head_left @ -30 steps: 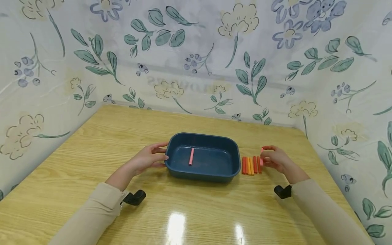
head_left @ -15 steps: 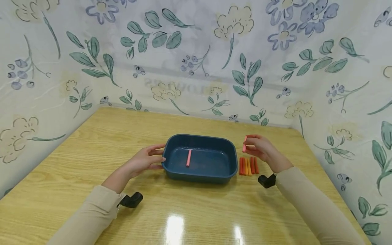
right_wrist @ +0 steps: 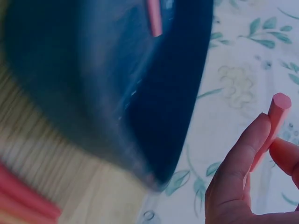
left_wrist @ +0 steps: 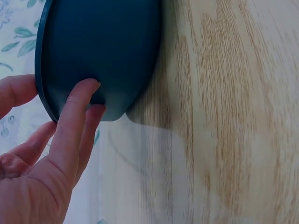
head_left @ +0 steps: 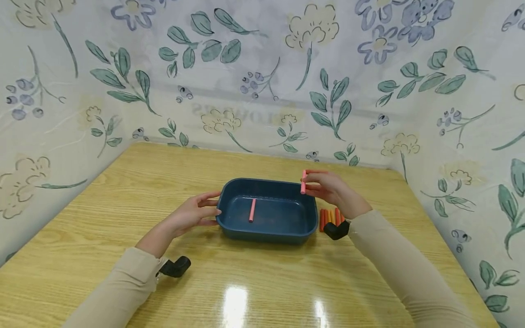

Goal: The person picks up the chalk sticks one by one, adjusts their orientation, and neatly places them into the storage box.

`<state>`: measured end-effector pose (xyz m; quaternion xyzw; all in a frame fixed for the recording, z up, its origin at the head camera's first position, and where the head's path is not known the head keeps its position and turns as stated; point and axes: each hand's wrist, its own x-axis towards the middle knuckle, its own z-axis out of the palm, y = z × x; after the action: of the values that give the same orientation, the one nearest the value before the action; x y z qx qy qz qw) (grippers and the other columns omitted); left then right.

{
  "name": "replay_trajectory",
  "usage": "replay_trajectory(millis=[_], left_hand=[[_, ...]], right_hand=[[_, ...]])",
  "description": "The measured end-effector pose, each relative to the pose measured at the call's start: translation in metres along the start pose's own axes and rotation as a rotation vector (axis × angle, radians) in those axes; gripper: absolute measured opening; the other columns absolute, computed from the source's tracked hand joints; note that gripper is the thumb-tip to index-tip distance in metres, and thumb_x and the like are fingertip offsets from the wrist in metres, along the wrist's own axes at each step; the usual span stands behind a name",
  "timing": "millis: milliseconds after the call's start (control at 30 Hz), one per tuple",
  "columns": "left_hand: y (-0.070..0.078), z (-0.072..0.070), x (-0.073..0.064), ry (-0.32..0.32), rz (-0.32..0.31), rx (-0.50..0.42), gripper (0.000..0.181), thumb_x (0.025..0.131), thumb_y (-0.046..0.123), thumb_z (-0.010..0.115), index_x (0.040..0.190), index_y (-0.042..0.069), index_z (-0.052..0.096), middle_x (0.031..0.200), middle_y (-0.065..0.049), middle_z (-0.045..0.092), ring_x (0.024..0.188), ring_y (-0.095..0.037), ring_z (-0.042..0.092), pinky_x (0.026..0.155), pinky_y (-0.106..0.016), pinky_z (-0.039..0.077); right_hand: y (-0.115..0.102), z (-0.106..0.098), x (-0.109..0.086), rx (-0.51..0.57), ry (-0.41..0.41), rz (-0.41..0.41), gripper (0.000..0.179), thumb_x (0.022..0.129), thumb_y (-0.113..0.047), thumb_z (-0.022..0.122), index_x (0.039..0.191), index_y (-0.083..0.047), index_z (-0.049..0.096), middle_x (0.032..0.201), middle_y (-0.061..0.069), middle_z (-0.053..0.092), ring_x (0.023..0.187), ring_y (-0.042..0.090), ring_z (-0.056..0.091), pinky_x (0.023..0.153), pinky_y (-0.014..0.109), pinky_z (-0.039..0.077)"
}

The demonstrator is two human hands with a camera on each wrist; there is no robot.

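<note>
A dark blue rectangular box [head_left: 266, 234] without a lid stands on the table, one pink crayon [head_left: 252, 210] lying inside it. Several red and orange crayons [head_left: 324, 220] lie side by side just right of the box, partly hidden by the right wrist's camera. My left hand [head_left: 196, 212] touches the box's left end; in the left wrist view its fingers rest fairly straight against the outer wall. Above the box's back right corner, my right hand [head_left: 332, 187] pinches a second pink, six-sided crayon [right_wrist: 275, 116] between thumb and fingers, tilted close to upright.
The wooden table [head_left: 164, 168] meets a flower-patterned cloth [head_left: 262, 118] at the back and on both sides. Black wrist cameras [head_left: 175, 267] stick out beneath both sleeves.
My right hand has lifted the pink crayon from the right end of the row and carried it left to the box's back right corner. The left hand stays at the box.
</note>
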<state>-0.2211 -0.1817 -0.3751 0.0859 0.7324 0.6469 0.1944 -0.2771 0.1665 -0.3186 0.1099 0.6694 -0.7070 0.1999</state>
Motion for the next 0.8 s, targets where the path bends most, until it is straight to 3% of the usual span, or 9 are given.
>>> replay_trajectory(millis=[100, 233, 567, 800], left_hand=[[0.001, -0.001, -0.001, 0.000, 0.003, -0.003, 0.066, 0.092, 0.003, 0.057, 0.146, -0.002, 0.020, 0.140, -0.032, 0.028, 0.115, -0.040, 0.049, 0.085, -0.042, 0.051], [0.001, -0.002, -0.002, 0.003, -0.001, -0.009, 0.065, 0.092, 0.003, 0.056, 0.146, -0.002, 0.020, 0.140, -0.032, 0.029, 0.115, -0.040, 0.049, 0.085, -0.042, 0.051], [0.001, -0.001, 0.001, 0.001, -0.003, -0.020, 0.064, 0.092, 0.002, 0.055, 0.146, -0.002, 0.021, 0.139, -0.032, 0.030, 0.112, -0.038, 0.052, 0.086, -0.044, 0.050], [0.001, -0.002, -0.001, 0.001, -0.002, -0.019, 0.065, 0.092, 0.002, 0.056, 0.146, -0.001, 0.021, 0.139, -0.032, 0.030, 0.113, -0.039, 0.052, 0.086, -0.045, 0.050]], right_hand=[[-0.005, 0.014, 0.004, 0.041, 0.005, 0.017, 0.053, 0.091, -0.002, 0.057, 0.141, -0.007, 0.040, 0.132, 0.014, 0.045, 0.118, 0.030, 0.049, 0.087, 0.033, 0.050], [-0.007, 0.034, 0.008, 0.045, 0.010, 0.039, 0.050, 0.089, -0.001, 0.060, 0.137, -0.005, 0.046, 0.130, 0.014, 0.049, 0.117, 0.031, 0.051, 0.088, 0.036, 0.050], [-0.002, 0.069, 0.026, -0.006, -0.008, 0.092, 0.040, 0.088, -0.001, 0.061, 0.127, 0.000, 0.053, 0.107, 0.014, 0.057, 0.088, 0.024, 0.058, 0.084, 0.036, 0.052], [-0.001, 0.081, 0.031, -0.155, -0.146, 0.157, 0.037, 0.087, 0.000, 0.062, 0.123, 0.004, 0.053, 0.107, 0.017, 0.059, 0.092, 0.025, 0.061, 0.081, 0.034, 0.054]])
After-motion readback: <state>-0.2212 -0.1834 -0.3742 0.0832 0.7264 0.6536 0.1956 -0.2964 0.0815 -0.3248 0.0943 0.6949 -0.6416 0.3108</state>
